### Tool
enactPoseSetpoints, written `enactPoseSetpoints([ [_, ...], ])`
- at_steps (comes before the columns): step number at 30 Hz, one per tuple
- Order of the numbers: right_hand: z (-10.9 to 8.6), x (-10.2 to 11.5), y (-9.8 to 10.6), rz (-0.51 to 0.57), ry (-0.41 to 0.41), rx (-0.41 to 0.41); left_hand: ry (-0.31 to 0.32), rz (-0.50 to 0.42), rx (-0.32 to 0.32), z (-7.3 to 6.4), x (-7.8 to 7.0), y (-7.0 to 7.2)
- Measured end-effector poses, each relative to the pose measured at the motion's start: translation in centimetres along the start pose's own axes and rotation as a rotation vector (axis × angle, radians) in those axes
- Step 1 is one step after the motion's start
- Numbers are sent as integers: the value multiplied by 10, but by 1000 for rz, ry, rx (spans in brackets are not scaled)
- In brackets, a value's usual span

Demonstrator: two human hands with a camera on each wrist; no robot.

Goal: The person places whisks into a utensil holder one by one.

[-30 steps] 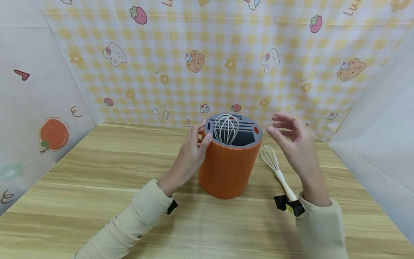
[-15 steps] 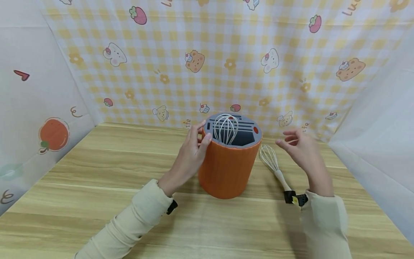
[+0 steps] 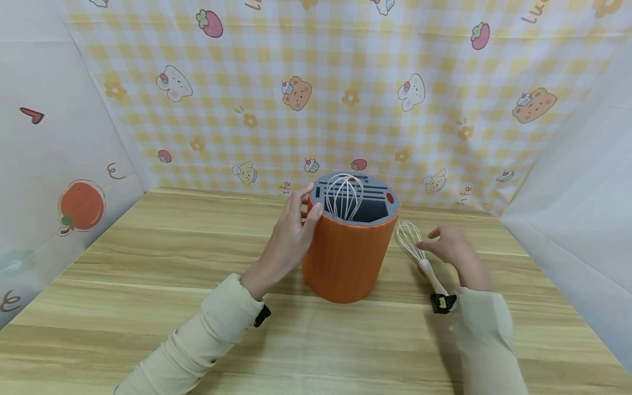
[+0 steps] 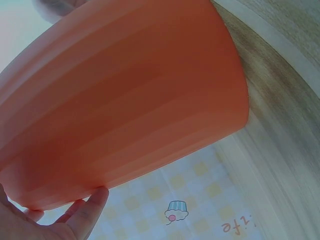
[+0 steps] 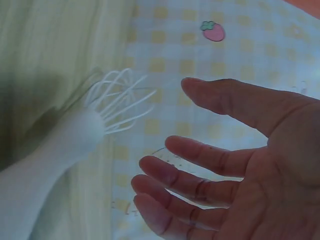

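Grips the orange holder [image 3: 345, 263] with the left hand [image 3: 288, 233] at the nine o'clock side of its rim, pressing the thumb on the near edge toward eight and bending the fingers round the wall toward ten. Shows, in the left wrist view, fingertips touching the orange wall. Holds the right hand [image 3: 451, 249] at three o'clock from the holder, above the wood-grain table [image 3: 163, 274], with thumb and fingers spread apart and loosely curved. Overlaps the wires of the loose whisk [image 3: 427, 270] with a fingertip in the head view, yet leaves a visible gap to them in the right wrist view. Has that whisk lying on the table at four o'clock from the holder, with wires toward eleven and handle toward five, ending behind the black wrist mount [image 3: 441, 303]. Keeps an upright whisk [image 3: 345, 200] in the holder, wires upward, toward nine o'clock in the large compartment of the grey insert [image 3: 377, 182]. Shows narrow slots toward twelve and a red-orange spot [image 3: 390, 198] at three. Faces a yellow-checked cloth [image 3: 353, 60] at twelve, beyond the table.
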State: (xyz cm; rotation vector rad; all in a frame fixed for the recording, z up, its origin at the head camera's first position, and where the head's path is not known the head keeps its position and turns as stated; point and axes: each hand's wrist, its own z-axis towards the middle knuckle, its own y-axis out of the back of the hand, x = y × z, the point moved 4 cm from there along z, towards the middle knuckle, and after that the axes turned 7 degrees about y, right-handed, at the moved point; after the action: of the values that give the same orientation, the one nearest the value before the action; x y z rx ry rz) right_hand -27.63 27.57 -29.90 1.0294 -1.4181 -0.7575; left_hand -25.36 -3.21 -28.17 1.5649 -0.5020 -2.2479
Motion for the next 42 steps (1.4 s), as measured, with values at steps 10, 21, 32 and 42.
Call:
enactPoseSetpoints([
  [10,8,-19,-22,133,-101,104,-4,-1,-8,0,0,0],
  [21,10,-24,-30,184,-105,149,-5,3,-6,0,-1,0],
  [32,9,-20,-22,200,-55,89,-5,0,-9,0,0,0],
  [42,2,-10,-5,265,-18,17,-11,-1,-13,0,0,0],
])
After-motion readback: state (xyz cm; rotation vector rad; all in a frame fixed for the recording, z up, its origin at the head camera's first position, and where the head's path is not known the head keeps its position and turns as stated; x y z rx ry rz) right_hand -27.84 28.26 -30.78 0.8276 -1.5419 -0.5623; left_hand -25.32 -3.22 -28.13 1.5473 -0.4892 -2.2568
